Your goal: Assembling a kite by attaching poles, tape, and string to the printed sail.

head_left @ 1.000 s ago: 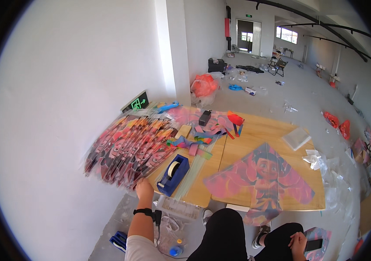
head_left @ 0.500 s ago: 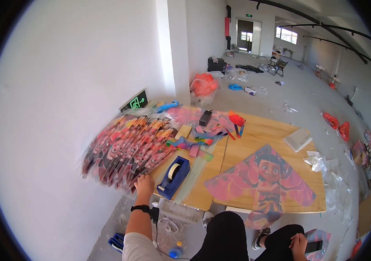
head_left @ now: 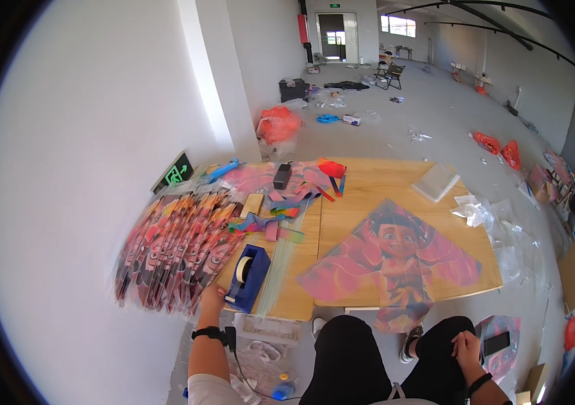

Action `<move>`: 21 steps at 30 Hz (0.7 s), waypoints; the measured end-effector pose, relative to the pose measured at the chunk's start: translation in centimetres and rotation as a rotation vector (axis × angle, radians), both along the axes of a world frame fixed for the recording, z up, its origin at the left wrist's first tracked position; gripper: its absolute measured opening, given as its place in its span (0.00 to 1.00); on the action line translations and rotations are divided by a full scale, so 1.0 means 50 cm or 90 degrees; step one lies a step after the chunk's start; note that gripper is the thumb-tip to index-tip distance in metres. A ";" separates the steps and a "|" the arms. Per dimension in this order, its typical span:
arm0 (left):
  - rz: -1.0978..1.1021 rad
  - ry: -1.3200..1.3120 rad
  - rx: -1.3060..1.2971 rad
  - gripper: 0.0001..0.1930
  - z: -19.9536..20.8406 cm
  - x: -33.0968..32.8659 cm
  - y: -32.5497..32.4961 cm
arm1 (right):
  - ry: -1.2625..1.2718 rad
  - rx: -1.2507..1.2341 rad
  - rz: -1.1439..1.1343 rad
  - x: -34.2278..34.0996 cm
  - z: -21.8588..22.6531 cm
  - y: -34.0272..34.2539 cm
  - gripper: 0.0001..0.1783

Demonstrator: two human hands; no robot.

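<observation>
My left hand (head_left: 212, 297) is at the table's near left edge, against the lower end of a pile of folded printed kites in clear plastic sleeves (head_left: 173, 253). Its fingers are mostly hidden, so its grip is unclear. Just right of it stands a blue tape dispenser (head_left: 254, 278) with a roll of tape (head_left: 243, 268). On the right half of the table lies a spread kite (head_left: 399, 260) with a cartoon figure, its tail hanging over the near edge. My right hand (head_left: 464, 347) rests by my right knee, fingers curled in, with nothing visible in them.
Thin pale rods (head_left: 281, 270) lie beside the dispenser. Behind are colourful ribbons (head_left: 270, 226), a black box (head_left: 283, 177) and a clear plastic case (head_left: 436, 182). Crumpled plastic (head_left: 473, 210) hangs at the right edge. A phone (head_left: 497, 344) lies on a printed sheet by my right leg.
The view has shifted, so the table sits further left in it. My left hand stays by the kite pile, its fingers now less visible. More of my right forearm shows.
</observation>
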State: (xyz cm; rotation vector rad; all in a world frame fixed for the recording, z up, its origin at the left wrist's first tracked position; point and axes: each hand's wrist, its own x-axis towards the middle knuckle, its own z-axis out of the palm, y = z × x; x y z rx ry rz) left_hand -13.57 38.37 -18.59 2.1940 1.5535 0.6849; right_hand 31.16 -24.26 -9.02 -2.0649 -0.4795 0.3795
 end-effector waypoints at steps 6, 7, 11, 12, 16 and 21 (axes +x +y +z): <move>-0.095 -0.045 0.091 0.07 0.017 -0.005 -0.013 | 0.027 0.002 -0.014 -0.002 0.007 0.007 0.17; -0.056 -0.041 0.058 0.07 0.022 -0.011 -0.017 | 0.031 0.001 -0.031 -0.002 0.007 0.003 0.17; -0.008 0.016 0.061 0.07 0.034 -0.012 -0.024 | 0.004 0.008 0.001 -0.001 0.010 -0.002 0.17; -0.011 0.017 0.063 0.07 0.034 -0.014 -0.023 | 0.004 0.006 0.006 -0.002 0.009 -0.004 0.17; 0.043 0.062 0.053 0.09 0.025 -0.017 -0.019 | -0.001 0.031 0.014 0.000 0.003 -0.007 0.17; 0.051 0.069 0.090 0.07 0.030 -0.029 -0.022 | 0.009 0.033 0.010 -0.002 -0.001 -0.009 0.17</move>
